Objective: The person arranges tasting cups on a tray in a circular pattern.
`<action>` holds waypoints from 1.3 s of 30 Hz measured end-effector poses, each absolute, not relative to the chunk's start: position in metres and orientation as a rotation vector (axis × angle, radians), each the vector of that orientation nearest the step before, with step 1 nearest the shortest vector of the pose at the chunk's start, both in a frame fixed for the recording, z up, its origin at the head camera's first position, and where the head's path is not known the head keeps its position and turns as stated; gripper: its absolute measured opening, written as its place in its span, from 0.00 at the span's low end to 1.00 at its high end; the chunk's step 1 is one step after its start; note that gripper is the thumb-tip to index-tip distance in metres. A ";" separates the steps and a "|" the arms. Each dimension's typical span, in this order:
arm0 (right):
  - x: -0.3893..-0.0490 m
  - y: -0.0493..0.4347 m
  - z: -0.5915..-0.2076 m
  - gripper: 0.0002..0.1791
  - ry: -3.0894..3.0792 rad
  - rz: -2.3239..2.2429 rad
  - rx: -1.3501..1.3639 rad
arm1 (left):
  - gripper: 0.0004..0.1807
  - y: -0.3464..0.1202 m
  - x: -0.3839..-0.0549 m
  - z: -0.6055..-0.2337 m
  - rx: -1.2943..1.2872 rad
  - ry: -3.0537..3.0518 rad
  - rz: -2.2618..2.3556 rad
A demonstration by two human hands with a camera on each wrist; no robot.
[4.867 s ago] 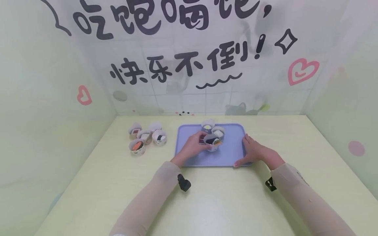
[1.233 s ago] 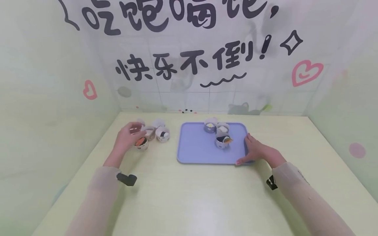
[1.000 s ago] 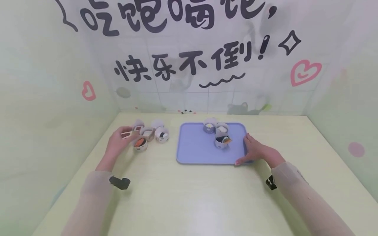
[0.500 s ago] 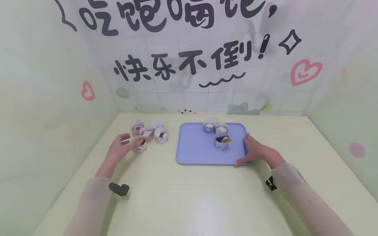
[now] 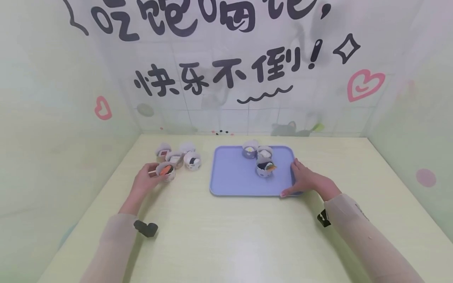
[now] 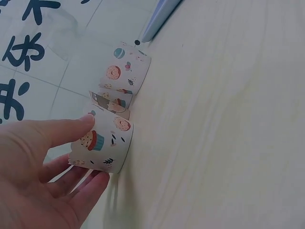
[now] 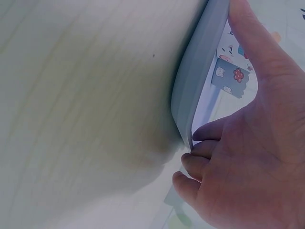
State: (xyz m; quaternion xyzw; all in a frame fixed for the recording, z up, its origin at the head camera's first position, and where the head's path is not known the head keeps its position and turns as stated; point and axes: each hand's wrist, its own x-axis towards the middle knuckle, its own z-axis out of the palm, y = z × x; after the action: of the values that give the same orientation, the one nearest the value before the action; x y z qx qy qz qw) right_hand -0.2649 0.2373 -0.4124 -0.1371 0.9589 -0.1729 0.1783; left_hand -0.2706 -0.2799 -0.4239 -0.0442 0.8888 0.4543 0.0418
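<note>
One cup point(image 6: 106, 153) is held in the left hand point(image 5: 143, 181), beside four others point(image 5: 192, 166).

A pale tabletop point(image 5: 226, 239) with faint grain runs back to a whitish rear wall point(image 5: 212, 124) bearing thin grid lines. Black lettering point(image 5: 229, 73) fills two rows, the upper one cut by the top edge. A wavy line point(image 5: 264, 95) underscores the lower row; a hollow star point(image 5: 347, 48) sits beyond its end, above a large pink heart point(image 5: 365, 85). Low down are a grey oval point(image 5: 145, 110) and a grey eared shape point(image 5: 284, 129). The left wall point(image 5: 53, 149) carries a smaller heart point(image 5: 103, 108), the right wall point(image 5: 407, 129) a pink dot point(image 5: 426, 178).
</note>
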 end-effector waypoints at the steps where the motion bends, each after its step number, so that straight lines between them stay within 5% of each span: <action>1: -0.265 0.237 -0.412 0.76 2.710 -0.491 -0.386 | 0.41 -0.280 -0.271 -0.424 -0.138 2.728 1.394; 39: -0.265 0.236 -0.412 0.76 2.706 -0.460 -0.375 | 0.30 -0.229 -0.268 -0.413 0.099 2.777 1.366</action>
State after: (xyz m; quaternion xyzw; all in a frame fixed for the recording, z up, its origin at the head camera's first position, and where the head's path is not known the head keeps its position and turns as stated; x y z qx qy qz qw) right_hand -0.2653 0.2359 -0.4120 -0.1332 0.9600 -0.1632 0.1843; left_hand -0.2683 -0.2293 -0.4127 0.0320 0.8967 0.4409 0.0226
